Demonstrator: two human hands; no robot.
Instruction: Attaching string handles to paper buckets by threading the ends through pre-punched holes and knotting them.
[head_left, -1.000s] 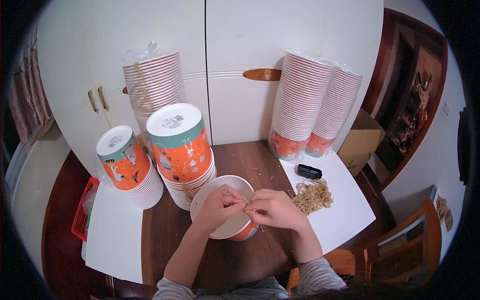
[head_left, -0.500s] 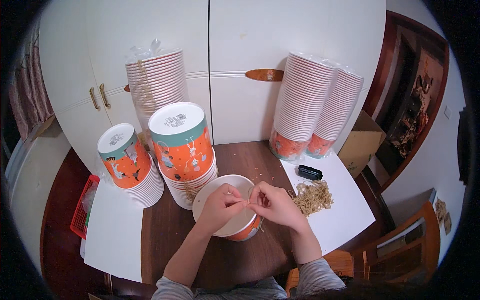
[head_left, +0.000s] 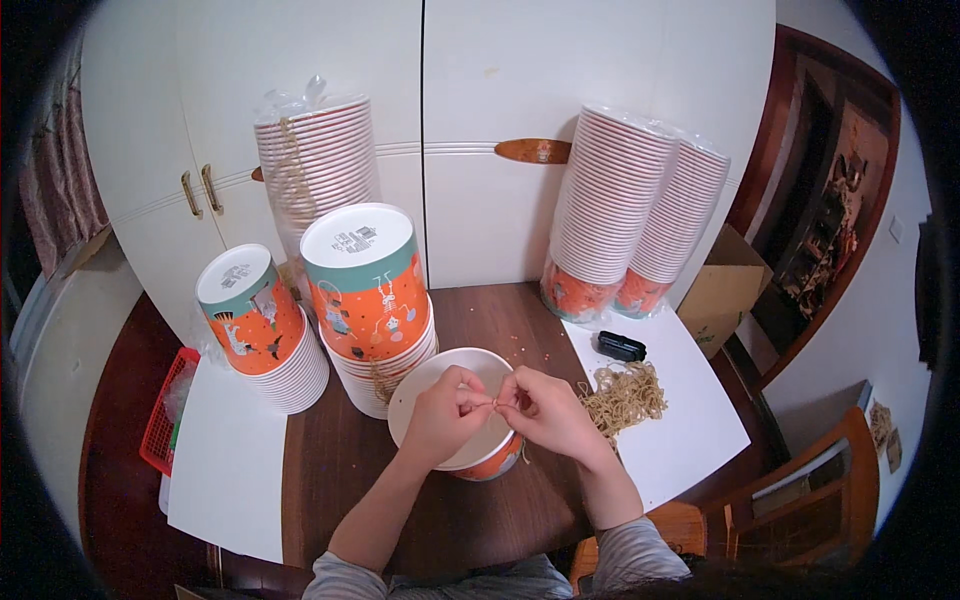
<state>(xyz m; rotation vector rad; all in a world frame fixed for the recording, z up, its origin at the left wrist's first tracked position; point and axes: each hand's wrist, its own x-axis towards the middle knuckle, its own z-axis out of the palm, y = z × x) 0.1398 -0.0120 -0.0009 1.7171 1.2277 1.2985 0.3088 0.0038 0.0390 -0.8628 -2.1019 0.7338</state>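
Over an open paper bucket (head_left: 497,463), white inside with an orange printed outside, my two hands meet near the rim. My left hand (head_left: 445,420) is closed in a pinch, thumb against fingers. Close against it, my right hand (head_left: 545,408) pinches too, the fingertips of both almost touching. Between them is a thin tan string (head_left: 526,453), mostly hidden by the fingers; a bit of it hangs by the bucket's right side. A tangled heap of tan string (head_left: 628,398) lies right of my right hand.
Upside-down bucket stacks, one large (head_left: 365,310) and one smaller (head_left: 255,325), stand at the left. Plastic-wrapped bucket stacks (head_left: 610,200) rise at the back right, another (head_left: 318,170) at the back left. A small black case (head_left: 621,347) sits beyond the string heap.
My fingertips have drawn closer together at the string, and the loop that stood up between them no longer shows. The bucket and stacks stay in place.
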